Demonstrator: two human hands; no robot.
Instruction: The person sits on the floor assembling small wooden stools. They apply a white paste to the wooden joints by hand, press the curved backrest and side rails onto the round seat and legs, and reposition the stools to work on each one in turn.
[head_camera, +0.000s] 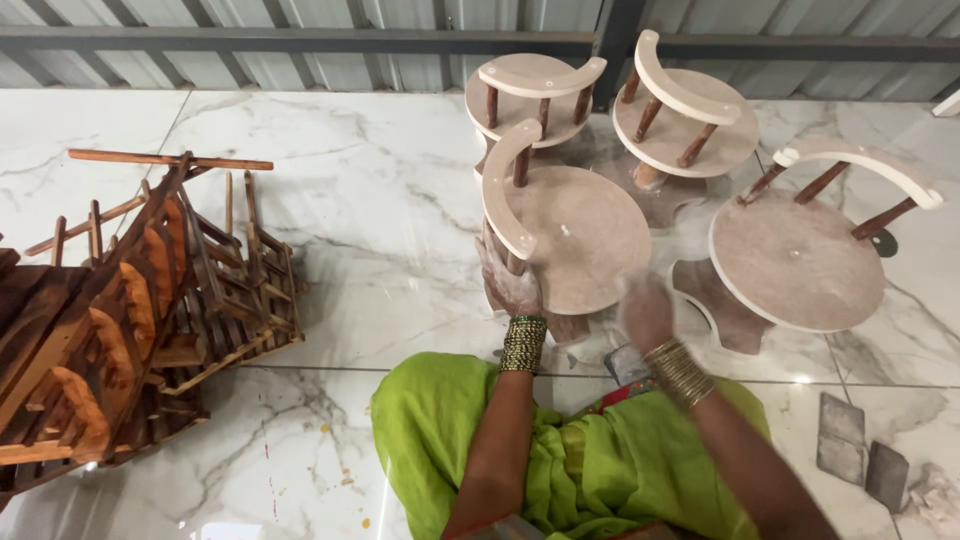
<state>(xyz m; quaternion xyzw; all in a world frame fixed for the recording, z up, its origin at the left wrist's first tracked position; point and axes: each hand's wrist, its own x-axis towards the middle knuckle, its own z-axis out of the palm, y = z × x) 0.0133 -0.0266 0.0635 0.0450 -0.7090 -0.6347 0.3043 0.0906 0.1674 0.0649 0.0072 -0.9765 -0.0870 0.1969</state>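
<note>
A small round wooden chair (580, 235) with a curved pale backrest stands on the marble floor right in front of me. My left hand (505, 280), dusty, grips its left side under the backrest. My right hand (645, 312) is blurred at the seat's right front edge; I cannot see whether it holds anything. Both wrists wear stacks of bangles, and green cloth covers my lap (590, 460).
Three more similar round chairs (800, 255) stand behind and to the right. A pile of dark wooden slatted frames (130, 310) lies at the left. Small grey sanding pieces (860, 450) lie on the floor at the lower right. A metal wall runs along the back.
</note>
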